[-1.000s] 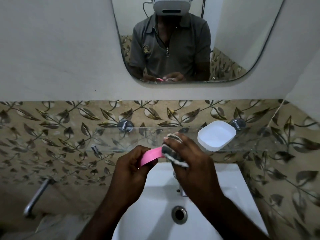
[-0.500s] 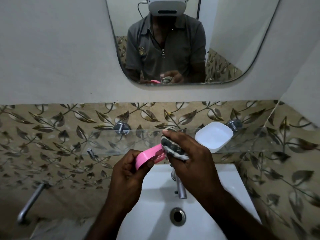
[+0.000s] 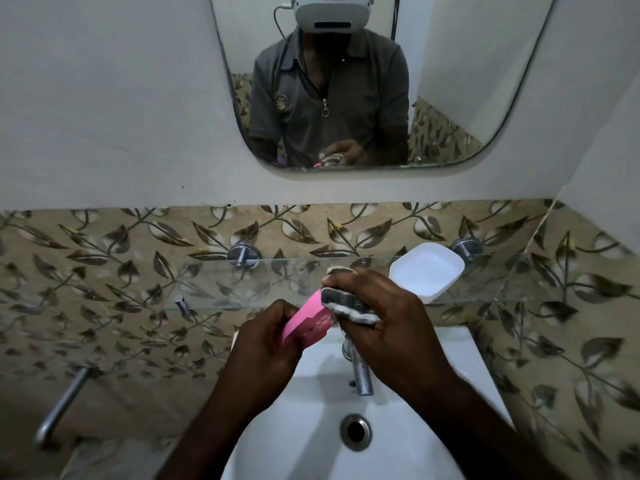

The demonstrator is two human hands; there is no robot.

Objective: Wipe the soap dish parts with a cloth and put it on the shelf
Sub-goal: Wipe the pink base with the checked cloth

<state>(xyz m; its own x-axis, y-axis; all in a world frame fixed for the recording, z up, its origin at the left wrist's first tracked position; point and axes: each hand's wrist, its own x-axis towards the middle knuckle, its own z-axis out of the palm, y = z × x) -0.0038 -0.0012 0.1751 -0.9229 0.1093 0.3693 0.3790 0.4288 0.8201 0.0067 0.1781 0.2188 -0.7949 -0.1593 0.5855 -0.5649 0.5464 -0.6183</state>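
Note:
My left hand [image 3: 266, 344] grips a pink soap dish part [image 3: 304, 322], tilted up over the basin. A folded grey and white cloth [image 3: 349, 303] is bunched in my right hand [image 3: 384, 317] and pressed against the pink part's upper right end. The white soap dish part [image 3: 426, 270] rests on the right end of the glass shelf [image 3: 207, 282], just behind my right hand. My fingers hide most of the cloth.
A white basin [image 3: 311, 427] with a drain [image 3: 356, 432] lies below my hands, and a chrome tap [image 3: 360, 372] stands under my right hand. A mirror [image 3: 450, 81] hangs above the leaf-patterned tiles. A metal pipe [image 3: 62, 400] sticks out at lower left.
The pink part has tilted more upright in my left hand, and the cloth has shifted along its end. The view has tipped slightly, so the tap shows more.

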